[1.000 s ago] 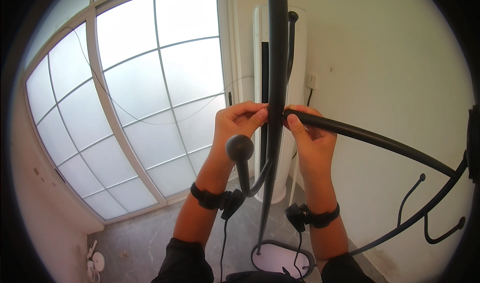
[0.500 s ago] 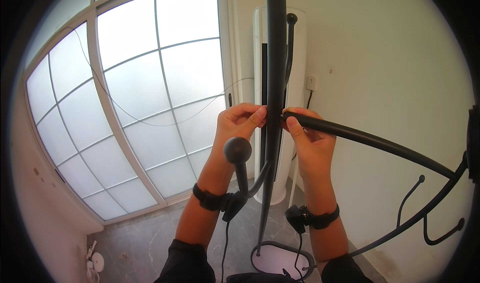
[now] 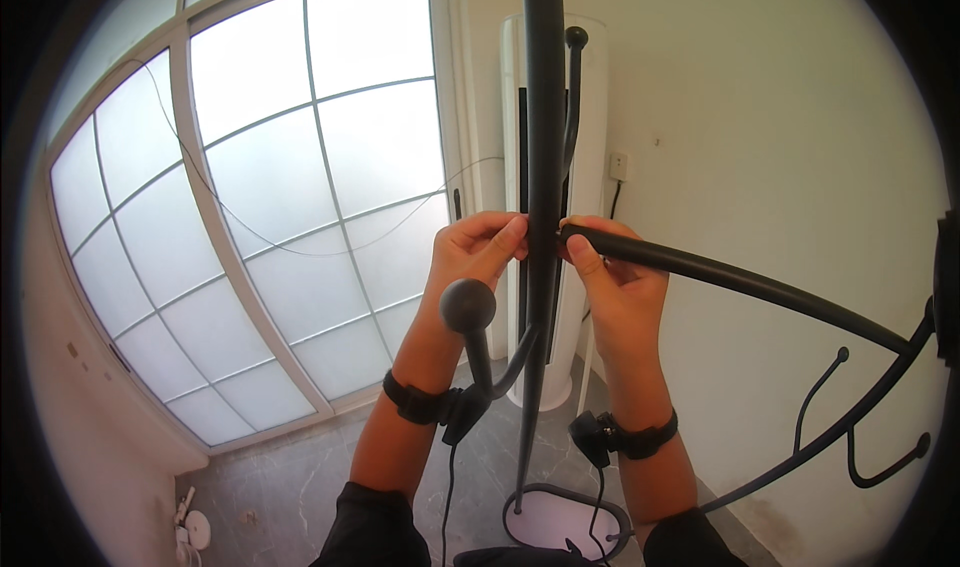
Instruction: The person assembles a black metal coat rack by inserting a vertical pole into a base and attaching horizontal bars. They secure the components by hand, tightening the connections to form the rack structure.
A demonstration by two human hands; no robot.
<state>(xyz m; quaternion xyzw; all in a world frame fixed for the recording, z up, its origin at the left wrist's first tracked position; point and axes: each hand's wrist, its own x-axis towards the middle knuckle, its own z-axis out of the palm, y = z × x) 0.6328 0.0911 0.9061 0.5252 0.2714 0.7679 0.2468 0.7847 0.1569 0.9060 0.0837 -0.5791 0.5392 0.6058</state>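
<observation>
A black metal upright pole [image 3: 543, 117] of a coat stand rises in front of me. My left hand [image 3: 480, 245] is at the pole's left side, thumb and forefinger pinched together; what they hold, if anything, is hidden. My right hand [image 3: 620, 282] grips the left end of a black crossbar [image 3: 740, 279], thumb on the near side. That end sits close against the pole's right side, and a small gap with something thin shows between them. The crossbar slopes down to the curved second upright [image 3: 870, 397] on the right. Below my left hand, a ball-tipped hook [image 3: 467, 306] juts from the pole.
Black hooks [image 3: 820, 397] branch from the right upright. At the bottom is a pale oval base tray [image 3: 560, 519] with a black rim. Behind the pole stands a tall white air conditioner [image 3: 592, 197]. A frosted sliding door [image 3: 260, 227] fills the left; a white corded device [image 3: 196, 530] lies on the floor.
The pole and its hook have shifted slightly left in view. Both hands keep their places at the joint, with only tiny finger movement.
</observation>
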